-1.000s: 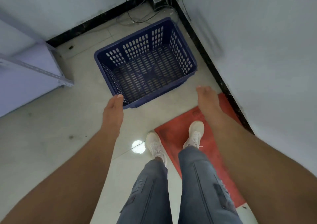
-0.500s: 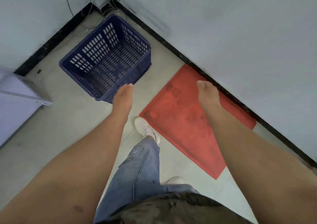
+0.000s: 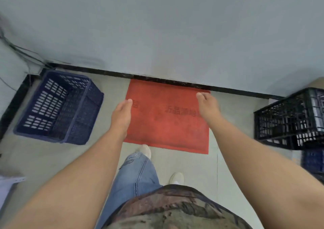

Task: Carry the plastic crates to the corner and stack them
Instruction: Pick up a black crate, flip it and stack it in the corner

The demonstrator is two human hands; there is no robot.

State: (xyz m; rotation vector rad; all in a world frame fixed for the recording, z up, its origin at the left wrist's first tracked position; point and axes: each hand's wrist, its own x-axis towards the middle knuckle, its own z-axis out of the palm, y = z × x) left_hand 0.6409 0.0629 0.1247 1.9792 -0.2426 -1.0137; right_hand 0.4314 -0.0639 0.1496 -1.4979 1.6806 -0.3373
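A dark blue slatted plastic crate [image 3: 57, 107] sits empty on the floor in the corner at the left, against the black skirting. At the right edge stands a black plastic crate [image 3: 291, 118], stacked on another blue crate [image 3: 313, 160] that shows only partly below it. My left hand [image 3: 122, 114] and my right hand [image 3: 206, 106] are held out in front of me over the red mat, both flat with fingers extended and holding nothing. Neither hand touches a crate.
A red floor mat [image 3: 166, 123] with dark lettering lies against the wall ahead. Black cables [image 3: 21, 53] run down the wall into the left corner. A grey metal shelf corner [image 3: 10, 181] shows at the lower left. My legs and white shoes stand just before the mat.
The view has swung to the right: the blue crate has slid to the left of the frame, the red mat is now centred, and the black crate has come into view at the right.
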